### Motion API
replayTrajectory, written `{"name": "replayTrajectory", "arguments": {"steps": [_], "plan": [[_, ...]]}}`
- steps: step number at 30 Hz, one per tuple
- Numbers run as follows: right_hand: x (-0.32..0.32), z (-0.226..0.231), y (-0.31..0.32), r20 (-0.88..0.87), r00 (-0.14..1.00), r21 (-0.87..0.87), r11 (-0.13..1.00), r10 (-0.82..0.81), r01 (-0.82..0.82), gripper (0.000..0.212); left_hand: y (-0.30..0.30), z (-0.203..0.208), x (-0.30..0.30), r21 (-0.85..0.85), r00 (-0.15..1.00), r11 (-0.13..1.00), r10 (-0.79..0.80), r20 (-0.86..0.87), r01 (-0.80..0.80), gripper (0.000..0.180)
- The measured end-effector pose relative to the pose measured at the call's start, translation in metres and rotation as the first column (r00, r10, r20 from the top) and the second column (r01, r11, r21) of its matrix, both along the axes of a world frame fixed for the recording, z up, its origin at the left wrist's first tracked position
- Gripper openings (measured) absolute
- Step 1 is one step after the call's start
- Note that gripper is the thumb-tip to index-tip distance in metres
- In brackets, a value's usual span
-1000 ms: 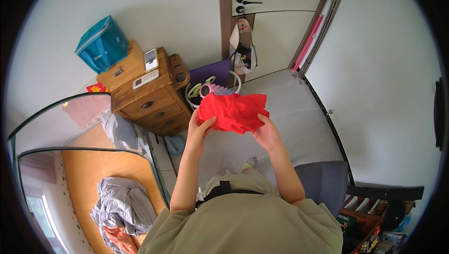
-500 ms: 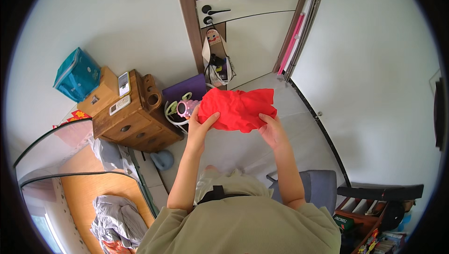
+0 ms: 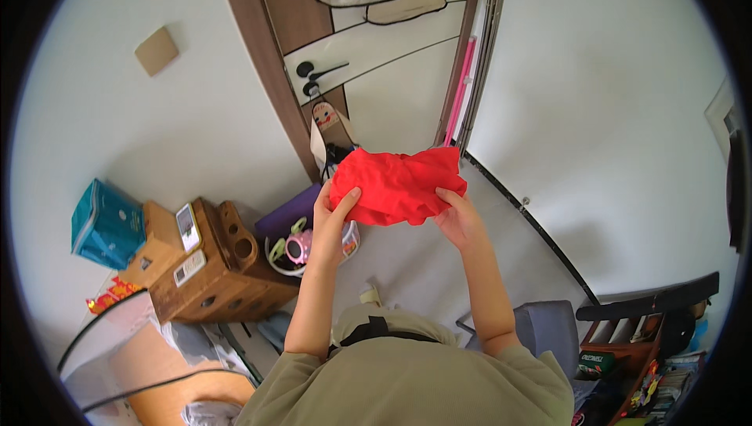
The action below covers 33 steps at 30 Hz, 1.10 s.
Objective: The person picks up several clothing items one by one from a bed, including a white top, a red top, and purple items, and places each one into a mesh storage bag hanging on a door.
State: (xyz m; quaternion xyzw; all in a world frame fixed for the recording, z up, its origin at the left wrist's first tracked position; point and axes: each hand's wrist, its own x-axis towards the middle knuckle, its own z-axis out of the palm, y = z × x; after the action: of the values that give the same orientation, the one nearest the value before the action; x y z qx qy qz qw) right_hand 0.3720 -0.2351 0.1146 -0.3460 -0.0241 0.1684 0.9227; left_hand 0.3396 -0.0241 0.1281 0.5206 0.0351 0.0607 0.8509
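A crumpled red cloth [image 3: 395,187] is held up in front of me, between both hands and above the grey floor. My left hand [image 3: 335,210] grips its left end, thumb laid over the front and fingers behind. At the right end, my right hand [image 3: 457,218] pinches the fabric the same way. The cloth is bunched, with folds along its lower edge, and its exact kind cannot be made out. Fingers of both hands are partly hidden behind it.
Ahead stands a door [image 3: 392,73] with a black handle and a hanging bag [image 3: 329,124]. A wooden cabinet [image 3: 227,285] and a white basket [image 3: 350,242] are at left. A grey seat [image 3: 540,328] and a shelf [image 3: 638,355] stand at right.
My view has tilted up and swung left, so the door and cabinet sit lower in the picture. Both hands still hold the red cloth, in nearly the same place before me.
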Motion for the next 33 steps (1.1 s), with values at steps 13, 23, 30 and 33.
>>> {"name": "replayTrajectory", "arguments": {"steps": [13,23,30,33], "plan": [[0.092,0.024,0.040,0.009,0.996,-0.007,0.996,-0.094,0.094,0.038,0.041,0.049,0.114,0.161,0.986,0.987,-0.045,0.163,0.019,0.032],[0.193,0.057,0.030,0.098,0.985,0.116,0.984,-0.145,0.134,0.031,0.026,0.089,0.198,0.331,0.939,0.943,-0.073,0.336,-0.045,0.029],[0.299,0.117,0.004,0.310,0.948,0.057,0.997,-0.075,0.061,0.032,-0.005,0.144,0.260,0.356,0.903,0.930,-0.075,0.423,-0.090,0.030],[0.342,0.145,-0.005,0.400,0.916,0.001,1.000,-0.005,0.006,0.033,-0.018,0.162,0.282,0.445,0.843,0.854,-0.013,0.537,-0.270,0.031]]}}
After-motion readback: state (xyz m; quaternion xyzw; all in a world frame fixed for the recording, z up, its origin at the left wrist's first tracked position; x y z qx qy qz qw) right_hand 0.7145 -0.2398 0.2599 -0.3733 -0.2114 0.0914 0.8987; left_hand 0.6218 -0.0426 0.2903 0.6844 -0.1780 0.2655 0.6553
